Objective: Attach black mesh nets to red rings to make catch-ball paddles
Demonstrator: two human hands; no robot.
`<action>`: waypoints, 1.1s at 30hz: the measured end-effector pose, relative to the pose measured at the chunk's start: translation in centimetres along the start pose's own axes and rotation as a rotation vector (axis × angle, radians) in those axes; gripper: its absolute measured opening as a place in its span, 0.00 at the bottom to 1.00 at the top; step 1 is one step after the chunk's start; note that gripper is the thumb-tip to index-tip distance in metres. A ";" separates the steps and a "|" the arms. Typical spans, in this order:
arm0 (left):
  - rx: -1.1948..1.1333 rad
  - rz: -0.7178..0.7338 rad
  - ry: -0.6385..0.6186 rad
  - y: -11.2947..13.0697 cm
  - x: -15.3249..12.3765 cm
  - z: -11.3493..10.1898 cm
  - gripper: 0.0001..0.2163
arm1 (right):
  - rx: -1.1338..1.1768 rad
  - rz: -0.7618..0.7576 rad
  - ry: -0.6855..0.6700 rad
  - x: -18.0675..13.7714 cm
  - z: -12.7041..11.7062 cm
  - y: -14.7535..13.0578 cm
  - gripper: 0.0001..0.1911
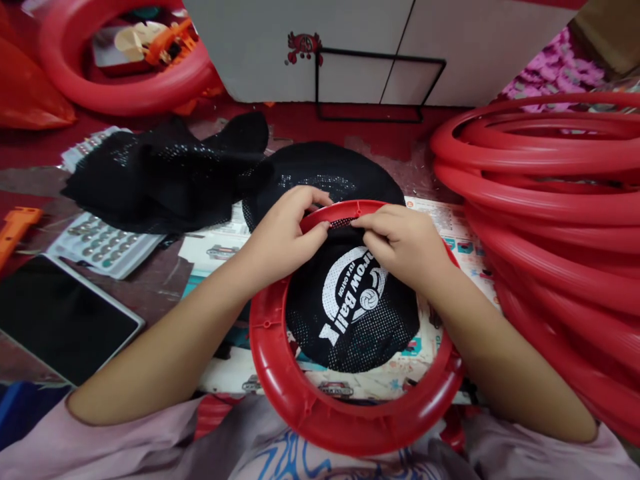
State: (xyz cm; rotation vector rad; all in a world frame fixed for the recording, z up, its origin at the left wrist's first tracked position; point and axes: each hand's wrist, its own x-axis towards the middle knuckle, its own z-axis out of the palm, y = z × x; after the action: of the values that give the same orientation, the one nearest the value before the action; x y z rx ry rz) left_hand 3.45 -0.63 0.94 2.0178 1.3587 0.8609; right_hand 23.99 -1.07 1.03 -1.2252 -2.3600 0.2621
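Observation:
A red plastic ring [270,373] with its ribbed hollow side up lies in front of me, its near edge against my shirt. Black mesh cloth [305,327] printed "Throw Ball" in white spans part of its opening. My left hand [287,233] grips the ring's far rim and the cloth edge, thumb on the mesh, fingertips partly hidden behind the rim. Close by on the right, my right hand [400,240] pinches the same cloth edge against the rim with thumb and forefinger. More black mesh cloth [330,167] lies just beyond the ring.
Red rings [550,233] are piled high at right; another red ring [125,97] lies far left. Crumpled black cloth [165,173] partly covers a tray of round metal pieces [107,247]. A dark tablet [65,320] lies left. A white board [360,60] and wire stand [370,120] are ahead.

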 end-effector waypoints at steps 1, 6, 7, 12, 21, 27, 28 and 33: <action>0.000 0.070 -0.003 0.0 -0.1 0.0 0.12 | 0.000 -0.002 0.039 0.0 0.0 0.1 0.16; 0.110 0.299 -0.039 0.2 -0.4 0.1 0.12 | -0.032 0.044 0.035 0.1 0.1 0.3 0.17; 0.143 0.319 -0.037 0.1 -0.4 0.2 0.13 | -0.033 0.048 0.027 0.1 0.1 0.3 0.18; 0.250 0.392 -0.032 -0.4 -0.4 0.6 0.15 | -0.061 0.072 0.004 0.1 0.2 0.2 0.19; 0.347 0.360 -0.073 -0.6 -0.6 0.7 0.16 | -0.387 0.110 -0.188 0.2 -0.4 -0.7 0.19; 0.405 0.308 -0.130 -0.4 -0.6 0.7 0.17 | -0.468 0.101 -0.296 0.3 -1.7 -1.5 0.17; 0.416 0.295 -0.139 -0.3 -0.6 0.6 0.17 | -0.439 0.106 -0.311 0.4 -2.1 -1.5 0.16; 0.469 0.247 -0.260 0.4 -1.0 -1.3 0.17 | -0.072 0.077 -0.276 0.1 -3.1 -1.0 0.15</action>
State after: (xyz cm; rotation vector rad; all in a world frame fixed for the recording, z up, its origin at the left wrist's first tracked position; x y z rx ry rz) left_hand 2.42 -1.63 1.88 2.5918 1.2622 0.3725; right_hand 24.74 -1.72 4.15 -1.3930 -2.5774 0.3979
